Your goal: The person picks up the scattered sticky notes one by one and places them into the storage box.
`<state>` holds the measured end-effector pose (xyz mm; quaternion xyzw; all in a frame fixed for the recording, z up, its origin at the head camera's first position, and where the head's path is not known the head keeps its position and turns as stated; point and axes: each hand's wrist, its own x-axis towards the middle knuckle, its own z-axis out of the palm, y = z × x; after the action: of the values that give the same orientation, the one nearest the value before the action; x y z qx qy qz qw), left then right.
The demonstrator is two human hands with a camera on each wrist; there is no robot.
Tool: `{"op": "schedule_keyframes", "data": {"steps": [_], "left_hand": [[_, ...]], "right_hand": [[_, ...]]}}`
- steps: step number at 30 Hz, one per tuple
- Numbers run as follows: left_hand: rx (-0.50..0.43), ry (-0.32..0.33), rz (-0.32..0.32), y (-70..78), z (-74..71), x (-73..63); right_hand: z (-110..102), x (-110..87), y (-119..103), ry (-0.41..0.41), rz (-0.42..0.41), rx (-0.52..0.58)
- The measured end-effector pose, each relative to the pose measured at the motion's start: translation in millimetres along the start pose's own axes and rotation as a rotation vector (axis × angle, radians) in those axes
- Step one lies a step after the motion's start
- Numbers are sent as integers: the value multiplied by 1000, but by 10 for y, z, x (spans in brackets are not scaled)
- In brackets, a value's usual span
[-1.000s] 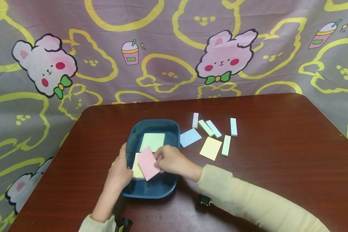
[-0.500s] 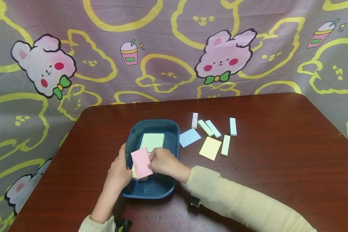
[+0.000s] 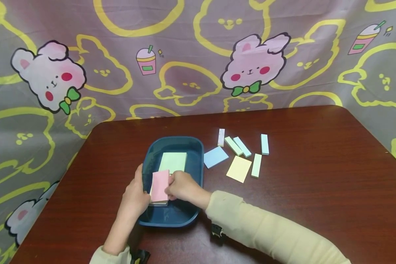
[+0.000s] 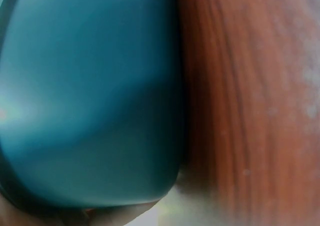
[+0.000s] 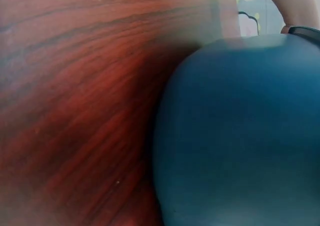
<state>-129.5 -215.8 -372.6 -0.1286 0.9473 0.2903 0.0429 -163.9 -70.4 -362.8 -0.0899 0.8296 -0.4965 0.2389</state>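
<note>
With its fingertips, my right hand (image 3: 184,186) pinches the right edge of a pink sticky note pad (image 3: 160,185) inside a blue plastic bin (image 3: 181,219). The pink pad lies over a small stack of pads (image 3: 160,204), hiding most of it. A pale green sticky note pad (image 3: 173,161) lies farther back in the bin. My left hand (image 3: 135,196) grips the bin's left rim, thumb over the edge. Both wrist views show mainly the bin's outer wall (image 4: 95,95) beside the wood grain; the right hand's fingers are out of the right wrist view.
Right of the bin on the brown table (image 3: 310,176) lie a blue pad (image 3: 216,157), a yellow pad (image 3: 239,169) and several narrow strip pads, one a pale green strip (image 3: 256,165). A patterned curtain (image 3: 184,47) hangs behind the table.
My right hand has moved left with the pink pad, turning it straighter and bringing it down over the stack in the bin. The left hand has stayed on the rim.
</note>
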Motion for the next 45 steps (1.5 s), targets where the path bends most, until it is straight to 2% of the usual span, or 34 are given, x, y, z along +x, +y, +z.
{"op": "schedule_keyframes", "data": {"steps": [23,34,45], "left_hand": [[6,-12,2,-6,-6,12],[5,-15,-1,-1,-7,14],[4,-17,-3,-9,-6,13]], "right_hand": [[42,35,95,-57,-65,-33],[54,45,79,-41,-40,-66],[62,48,83,-51,-51,-71]]}}
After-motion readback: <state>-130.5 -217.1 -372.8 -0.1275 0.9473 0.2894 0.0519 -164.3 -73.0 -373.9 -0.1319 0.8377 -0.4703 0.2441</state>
